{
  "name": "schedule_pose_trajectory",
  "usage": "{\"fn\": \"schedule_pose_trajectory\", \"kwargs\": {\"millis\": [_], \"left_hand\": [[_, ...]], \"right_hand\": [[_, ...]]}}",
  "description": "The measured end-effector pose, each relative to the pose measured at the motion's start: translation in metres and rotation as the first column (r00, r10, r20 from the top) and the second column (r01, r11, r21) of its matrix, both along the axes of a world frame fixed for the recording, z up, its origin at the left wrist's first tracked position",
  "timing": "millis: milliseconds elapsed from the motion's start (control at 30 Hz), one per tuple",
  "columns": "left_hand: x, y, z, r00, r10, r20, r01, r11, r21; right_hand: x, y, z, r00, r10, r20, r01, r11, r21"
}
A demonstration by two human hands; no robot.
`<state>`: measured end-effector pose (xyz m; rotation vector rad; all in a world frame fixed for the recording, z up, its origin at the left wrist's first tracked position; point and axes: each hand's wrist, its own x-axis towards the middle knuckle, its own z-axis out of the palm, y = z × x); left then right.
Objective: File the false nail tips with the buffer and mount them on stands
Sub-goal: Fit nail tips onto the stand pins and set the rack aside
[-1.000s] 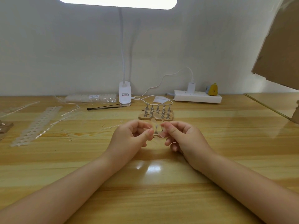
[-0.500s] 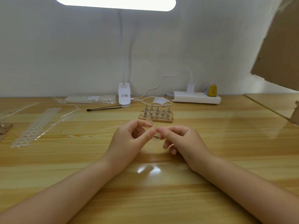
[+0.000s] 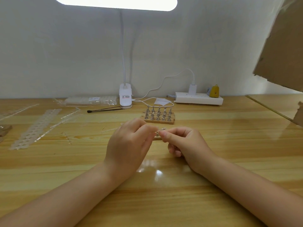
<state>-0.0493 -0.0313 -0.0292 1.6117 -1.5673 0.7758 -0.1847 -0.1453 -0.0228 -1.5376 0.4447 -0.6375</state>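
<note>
My left hand (image 3: 129, 145) and my right hand (image 3: 185, 143) meet fingertip to fingertip above the wooden desk (image 3: 147, 185). Between them a small metal nail stand (image 3: 157, 133) rises from a short wooden strip (image 3: 156, 138). My right thumb and forefinger pinch at the stand's top. My left thumb and forefinger are curled together beside it, pinching a clear false nail tip that is blurred and barely visible. Behind the hands a wooden holder (image 3: 158, 120) carries several metal stands. No buffer shows in view.
A clip lamp base (image 3: 125, 99), a black stick (image 3: 105, 109) and a bag of nail tips (image 3: 91, 100) line the back. A power strip (image 3: 199, 99) lies back right. Clear plastic tip strips (image 3: 35, 128) lie at the left. Cardboard (image 3: 282, 46) hangs at the upper right.
Both hands have dropped slightly toward the desk. The metal stand and its wooden strip now show between the fingertips, and the clear tip seen above my left forefinger is hidden.
</note>
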Motion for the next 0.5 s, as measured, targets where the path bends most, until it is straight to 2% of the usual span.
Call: {"fn": "schedule_pose_trajectory", "kwargs": {"millis": [67,133,167,233,267,333,400,500], "left_hand": [[-0.003,0.001,0.001,0.993,-0.047,-0.112,0.049,0.999,0.019],[-0.005,0.002,0.002,0.948,-0.122,-0.294,0.138,0.990,0.032],[-0.006,0.002,0.004,0.883,-0.176,-0.435,0.211,0.977,0.034],[-0.007,0.003,0.008,0.650,-0.265,-0.712,0.370,0.929,-0.008],[-0.006,0.003,0.010,0.532,-0.289,-0.796,0.426,0.904,-0.043],[-0.004,0.003,0.013,0.375,-0.289,-0.881,0.485,0.871,-0.078],[-0.003,0.004,0.014,0.260,-0.255,-0.931,0.544,0.835,-0.077],[-0.002,0.005,0.015,0.178,-0.205,-0.963,0.597,0.800,-0.060]], "right_hand": [[0.001,-0.001,-0.001,1.000,0.015,0.015,-0.015,1.000,-0.009],[0.002,-0.003,-0.002,0.999,0.013,0.042,-0.013,1.000,0.005],[0.002,-0.005,-0.002,0.999,0.019,0.047,-0.019,1.000,0.012],[0.002,-0.008,-0.002,0.997,0.060,0.040,-0.060,0.998,0.010],[0.002,-0.009,-0.002,0.995,0.091,0.036,-0.091,0.996,0.008],[0.001,-0.011,-0.001,0.985,0.169,0.025,-0.169,0.986,0.005],[-0.001,-0.013,0.001,0.963,0.269,0.001,-0.269,0.963,-0.002],[-0.005,-0.017,0.004,0.933,0.359,-0.028,-0.359,0.933,0.025]]}}
